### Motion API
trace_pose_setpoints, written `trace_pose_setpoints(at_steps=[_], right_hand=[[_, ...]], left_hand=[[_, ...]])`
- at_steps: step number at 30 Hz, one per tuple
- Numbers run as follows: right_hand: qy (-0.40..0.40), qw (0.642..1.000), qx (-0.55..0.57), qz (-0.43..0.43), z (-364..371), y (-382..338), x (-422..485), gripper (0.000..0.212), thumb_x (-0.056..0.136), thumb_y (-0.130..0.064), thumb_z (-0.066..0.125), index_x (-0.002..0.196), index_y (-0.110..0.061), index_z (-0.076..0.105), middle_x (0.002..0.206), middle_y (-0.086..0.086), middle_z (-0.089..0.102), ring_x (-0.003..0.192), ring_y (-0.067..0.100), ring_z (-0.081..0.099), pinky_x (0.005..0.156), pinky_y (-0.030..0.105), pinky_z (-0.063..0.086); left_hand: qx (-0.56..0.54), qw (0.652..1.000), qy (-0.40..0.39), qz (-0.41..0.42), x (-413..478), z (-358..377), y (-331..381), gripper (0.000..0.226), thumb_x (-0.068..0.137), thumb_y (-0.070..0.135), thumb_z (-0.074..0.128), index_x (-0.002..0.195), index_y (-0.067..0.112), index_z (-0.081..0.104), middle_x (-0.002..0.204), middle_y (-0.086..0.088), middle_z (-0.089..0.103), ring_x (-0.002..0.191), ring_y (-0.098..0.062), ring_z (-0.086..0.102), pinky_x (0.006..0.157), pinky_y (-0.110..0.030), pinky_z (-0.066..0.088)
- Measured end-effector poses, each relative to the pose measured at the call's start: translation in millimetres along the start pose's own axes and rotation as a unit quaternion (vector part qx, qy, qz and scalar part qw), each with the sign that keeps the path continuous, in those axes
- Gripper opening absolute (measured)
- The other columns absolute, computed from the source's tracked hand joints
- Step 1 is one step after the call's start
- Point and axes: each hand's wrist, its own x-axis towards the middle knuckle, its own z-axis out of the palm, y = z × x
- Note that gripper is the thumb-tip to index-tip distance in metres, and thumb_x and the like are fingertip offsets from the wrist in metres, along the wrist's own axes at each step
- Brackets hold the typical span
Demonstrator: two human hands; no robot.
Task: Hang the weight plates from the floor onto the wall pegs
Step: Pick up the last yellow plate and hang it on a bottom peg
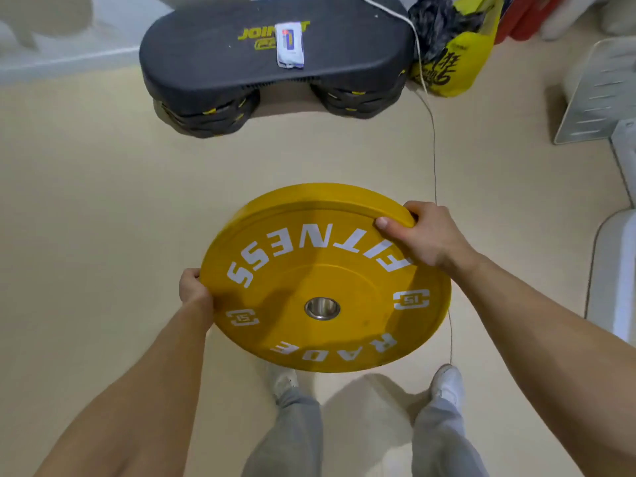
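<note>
A yellow weight plate (325,277) is held above the floor (103,201), roughly flat with its far edge tipped up, over the person's shoes and well apart from the dark step platform (275,60) nearer the wall. The left hand (193,287) is curled around the plate's left rim, fingers hidden beneath; the right hand (425,235) is clamped on the far right rim, thumb pressed on the lettered face. Both grips are thus closed on the plate, at roughly opposite points.

The plate is marked 15 and is judged heavy, stiff and thick-rimmed, its coating probably offering fair friction. It is best taken at opposite rim edges, as here, leaving the steel-lined centre hole (322,308) free for a peg. No wall pegs are seen. A thin cord (434,149) lies on the floor beside the plate.
</note>
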Motion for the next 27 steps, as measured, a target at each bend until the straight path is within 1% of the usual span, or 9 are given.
trace_pose_setpoints(at_steps=[4,8,10,11,15,18,21,25,27], right_hand=[[0.049,0.998,0.029,-0.02,-70.0,-89.0,-13.4,0.051,0.083,-0.073,0.06,0.081,-0.022,0.065,0.078,-0.004,0.068,0.072,0.014,0.065,0.06,0.029,0.043],[0.083,0.994,0.067,-0.037,-148.6,-157.5,7.6,0.05,0.084,-0.07,0.06,0.086,-0.02,0.069,0.079,-0.005,0.07,0.073,0.011,0.066,0.063,0.03,0.047],[0.108,0.99,0.08,-0.048,-185.6,-181.3,28.8,0.054,0.082,-0.072,0.061,0.076,-0.019,0.065,0.07,-0.005,0.067,0.066,0.011,0.063,0.059,0.03,0.043],[0.119,0.988,0.084,-0.057,-212.2,-194.6,44.0,0.06,0.08,-0.076,0.061,0.071,-0.017,0.062,0.066,-0.003,0.064,0.063,0.013,0.061,0.058,0.031,0.042],[0.146,0.982,0.079,-0.089,-286.3,-223.5,94.5,0.066,0.072,-0.082,0.054,0.065,-0.016,0.054,0.06,-0.004,0.056,0.057,0.013,0.053,0.055,0.032,0.037],[0.152,0.98,0.072,-0.106,-344.1,-249.0,137.2,0.073,0.078,-0.08,0.056,0.069,-0.007,0.059,0.061,0.002,0.059,0.056,0.013,0.054,0.055,0.032,0.038],[0.166,0.979,0.045,-0.105,-402.8,-274.7,185.8,0.059,0.088,-0.068,0.059,0.063,-0.014,0.053,0.055,-0.005,0.053,0.048,0.004,0.049,0.051,0.027,0.033],[0.183,0.978,0.025,-0.1,-462.8,-289.7,251.1,0.077,0.079,-0.081,0.053,0.08,-0.006,0.071,0.073,0.005,0.071,0.07,0.02,0.066,0.064,0.034,0.047],[0.195,0.975,0.027,-0.099,-487.3,-294.9,287.7,0.079,0.078,-0.082,0.053,0.084,-0.006,0.072,0.076,0.007,0.072,0.072,0.022,0.066,0.066,0.035,0.049]], left_hand=[[0.001,0.999,-0.027,0.047,-68.1,-1.7,142.5,0.031,0.098,0.021,0.035,0.067,0.019,0.036,0.062,-0.002,0.048,0.056,-0.017,0.041,0.049,-0.027,0.033],[0.013,0.994,-0.042,0.097,-109.9,24.2,273.9,0.032,0.1,0.03,0.031,0.08,0.015,0.052,0.078,-0.01,0.058,0.069,-0.023,0.053,0.068,-0.035,0.048],[0.01,0.993,-0.046,0.108,-126.1,45.3,325.9,0.035,0.098,0.035,0.031,0.094,0.012,0.057,0.086,-0.012,0.063,0.078,-0.026,0.057,0.076,-0.041,0.05],[0.001,0.992,-0.047,0.116,-137.0,62.9,353.7,0.033,0.097,0.034,0.032,0.089,0.012,0.056,0.082,-0.012,0.064,0.078,-0.026,0.056,0.073,-0.038,0.05],[-0.04,0.989,-0.065,0.125,-171.3,120.0,427.4,0.034,0.096,0.031,0.036,0.065,0.019,0.042,0.057,-0.005,0.056,0.062,-0.02,0.049,0.06,-0.031,0.042],[-0.045,0.99,-0.055,0.123,-178.7,156.5,474.5,0.03,0.089,0.038,0.041,0.065,0.02,0.048,0.069,-0.007,0.061,0.067,-0.024,0.054,0.069,-0.035,0.047],[-0.047,0.99,-0.061,0.118,-164.7,207.9,528.1,0.03,0.077,0.048,0.048,0.061,0.022,0.049,0.085,-0.014,0.067,0.068,-0.026,0.056,0.071,-0.039,0.048],[-0.066,0.984,-0.101,0.131,-175.6,279.8,583.7,0.032,0.09,0.042,0.042,0.068,0.021,0.048,0.074,-0.009,0.064,0.068,-0.025,0.055,0.062,-0.034,0.045],[-0.077,0.981,-0.116,0.135,-174.6,320.9,614.9,0.032,0.089,0.043,0.042,0.077,0.019,0.057,0.079,-0.012,0.067,0.069,-0.026,0.057,0.064,-0.035,0.047]])
